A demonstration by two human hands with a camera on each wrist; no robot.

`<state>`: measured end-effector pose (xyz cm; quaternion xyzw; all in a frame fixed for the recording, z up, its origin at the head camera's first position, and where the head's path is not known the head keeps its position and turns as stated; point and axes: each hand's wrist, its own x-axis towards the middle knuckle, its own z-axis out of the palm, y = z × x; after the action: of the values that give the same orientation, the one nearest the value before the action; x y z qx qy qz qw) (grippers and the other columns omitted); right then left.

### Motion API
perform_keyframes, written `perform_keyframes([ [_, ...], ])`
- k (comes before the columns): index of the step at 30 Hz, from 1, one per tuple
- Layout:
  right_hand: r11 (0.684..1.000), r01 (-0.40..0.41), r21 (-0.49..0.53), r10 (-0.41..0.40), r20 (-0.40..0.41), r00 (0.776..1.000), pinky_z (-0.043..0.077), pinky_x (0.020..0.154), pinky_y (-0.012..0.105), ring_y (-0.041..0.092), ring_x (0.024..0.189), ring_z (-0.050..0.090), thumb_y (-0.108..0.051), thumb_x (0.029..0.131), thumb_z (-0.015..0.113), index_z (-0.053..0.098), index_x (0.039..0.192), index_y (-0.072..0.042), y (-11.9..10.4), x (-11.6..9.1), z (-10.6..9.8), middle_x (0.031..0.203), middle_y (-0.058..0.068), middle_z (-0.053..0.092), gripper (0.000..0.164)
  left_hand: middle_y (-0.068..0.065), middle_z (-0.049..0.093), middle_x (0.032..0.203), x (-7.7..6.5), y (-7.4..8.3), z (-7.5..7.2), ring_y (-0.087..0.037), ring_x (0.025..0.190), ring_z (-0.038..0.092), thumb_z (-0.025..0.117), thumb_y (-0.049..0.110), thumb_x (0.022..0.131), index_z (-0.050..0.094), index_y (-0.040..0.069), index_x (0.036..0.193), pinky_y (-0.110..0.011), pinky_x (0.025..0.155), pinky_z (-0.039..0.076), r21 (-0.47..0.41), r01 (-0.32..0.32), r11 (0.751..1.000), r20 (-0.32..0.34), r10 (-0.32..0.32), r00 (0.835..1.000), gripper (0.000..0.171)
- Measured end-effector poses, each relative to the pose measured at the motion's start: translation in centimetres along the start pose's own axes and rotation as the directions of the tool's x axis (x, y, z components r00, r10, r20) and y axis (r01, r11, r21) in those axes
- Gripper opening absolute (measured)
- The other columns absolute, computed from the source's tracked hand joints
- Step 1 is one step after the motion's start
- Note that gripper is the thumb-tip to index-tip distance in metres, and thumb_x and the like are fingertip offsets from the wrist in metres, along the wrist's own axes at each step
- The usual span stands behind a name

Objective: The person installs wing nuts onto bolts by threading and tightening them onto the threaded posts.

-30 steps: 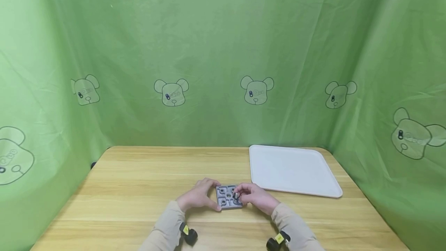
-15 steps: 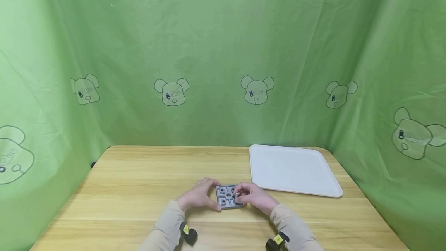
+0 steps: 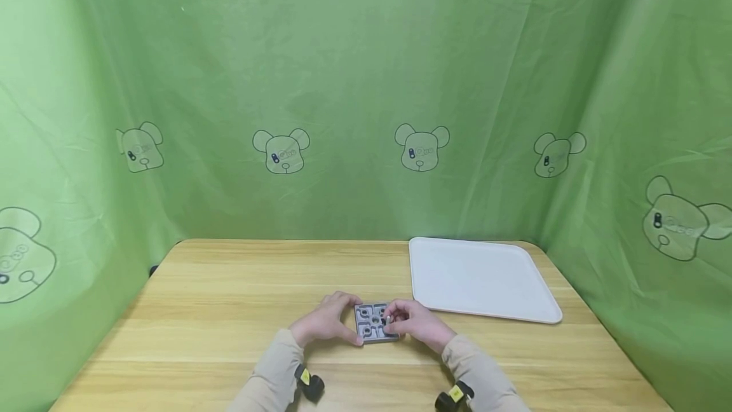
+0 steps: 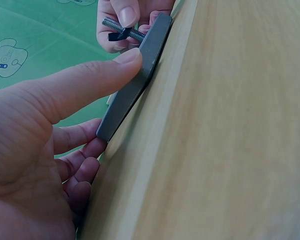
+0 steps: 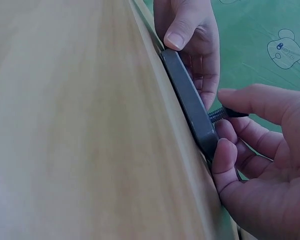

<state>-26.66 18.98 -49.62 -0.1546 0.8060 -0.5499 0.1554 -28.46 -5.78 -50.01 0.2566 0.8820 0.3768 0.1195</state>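
A square grey plate (image 3: 372, 322) with recesses in its top lies on the table near the front. My left hand (image 3: 327, 321) grips it at the left, thumb on the near corner and fingers at the far one. From the plate's right part rises a threaded bolt (image 4: 110, 22), carrying a small black wing nut (image 4: 119, 35). My right hand (image 3: 422, 324) pinches the wing nut between thumb and forefinger, while other fingertips rest by the plate's right edge. In the right wrist view, bare thread (image 5: 217, 115) shows between nut and plate.
A white tray (image 3: 483, 278) lies at the back right of the wooden table (image 3: 257, 272), its near edge just behind my right hand. Green printed cloth (image 3: 354, 81) hangs around the table's back and sides. Black wrist cameras are strapped on both sleeves.
My right thumb and forefinger shift slightly around the wing nut, and the right wrist moves a little to the left. The left hand and the plate stay in place.
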Motion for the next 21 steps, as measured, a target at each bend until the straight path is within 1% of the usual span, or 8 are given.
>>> perform_keyframes([
  [3, 1.000, 0.004, 0.017, -0.005, 0.037, 0.999, 0.048, 0.067, 0.020, 0.014, 0.081, 0.051, -0.005, 0.077, 0.069, 0.060, 0.103, 0.004, 0.20, 0.02, -0.23, 0.088, 0.001, 0.055, 0.029, -0.010, 0.050, 0.138, -0.02, 0.00, 0.03, -0.030, 0.126, 0.041, 0.086, 0.036, 0.064, 0.052, 0.011, 0.134, -0.057, 0.111, 0.033, -0.004, 0.002, 1.000, -0.001, -0.002, 1.000, 0.081],
  [7, 0.999, 0.017, 0.029, -0.019, 0.079, 0.997, 0.049, 0.074, 0.023, 0.016, 0.089, 0.054, 0.000, 0.075, 0.061, 0.060, 0.106, 0.003, 0.58, 0.04, -0.58, 0.098, 0.006, 0.060, 0.031, -0.010, 0.050, 0.138, -0.04, 0.02, 0.05, -0.031, 0.126, 0.041, 0.086, 0.035, 0.064, 0.052, 0.011, 0.134, -0.057, 0.111, 0.033, -0.005, 0.003, 1.000, -0.004, -0.003, 1.000, 0.082],
  [10, 0.999, 0.020, 0.027, -0.022, 0.083, 0.996, 0.051, 0.077, 0.026, 0.017, 0.092, 0.057, -0.001, 0.078, 0.056, 0.060, 0.107, 0.002, 0.76, 0.04, -0.73, 0.107, 0.009, 0.062, 0.030, -0.010, 0.051, 0.138, -0.04, 0.03, 0.06, -0.031, 0.126, 0.042, 0.087, 0.035, 0.064, 0.052, 0.011, 0.134, -0.058, 0.111, 0.033, 0.000, 0.004, 1.000, -0.004, -0.004, 1.000, 0.082],
  [13, 0.999, 0.012, 0.035, -0.014, 0.075, 0.997, 0.052, 0.076, 0.028, 0.017, 0.091, 0.057, -0.002, 0.081, 0.053, 0.061, 0.106, 0.003, 0.74, 0.06, -0.78, 0.110, 0.011, 0.061, 0.027, -0.010, 0.051, 0.138, -0.04, 0.06, 0.05, -0.031, 0.126, 0.042, 0.086, 0.035, 0.063, 0.052, 0.011, 0.134, -0.057, 0.111, 0.033, 0.005, 0.004, 1.000, -0.003, -0.004, 1.000, 0.082],
  [18, 0.999, 0.006, 0.044, -0.009, 0.071, 0.997, 0.052, 0.076, 0.028, 0.016, 0.090, 0.057, -0.004, 0.084, 0.053, 0.060, 0.106, 0.005, 0.47, -0.01, -0.81, 0.110, 0.012, 0.060, 0.026, -0.011, 0.051, 0.137, -0.11, 0.19, 0.02, -0.031, 0.125, 0.042, 0.086, 0.035, 0.063, 0.052, 0.010, 0.134, -0.057, 0.111, 0.033, 0.011, -0.006, 1.000, -0.002, 0.006, 1.000, 0.082],
  [21, 0.999, 0.006, 0.047, -0.009, 0.080, 0.997, 0.051, 0.075, 0.026, 0.016, 0.090, 0.056, -0.004, 0.083, 0.055, 0.059, 0.109, 0.005, 0.32, -0.12, -0.82, 0.109, 0.011, 0.060, 0.028, -0.011, 0.051, 0.137, -0.13, 0.22, 0.04, -0.031, 0.125, 0.042, 0.087, 0.034, 0.063, 0.052, 0.009, 0.133, -0.057, 0.111, 0.033, 0.008, -0.009, 1.000, -0.003, 0.009, 1.000, 0.082],
])
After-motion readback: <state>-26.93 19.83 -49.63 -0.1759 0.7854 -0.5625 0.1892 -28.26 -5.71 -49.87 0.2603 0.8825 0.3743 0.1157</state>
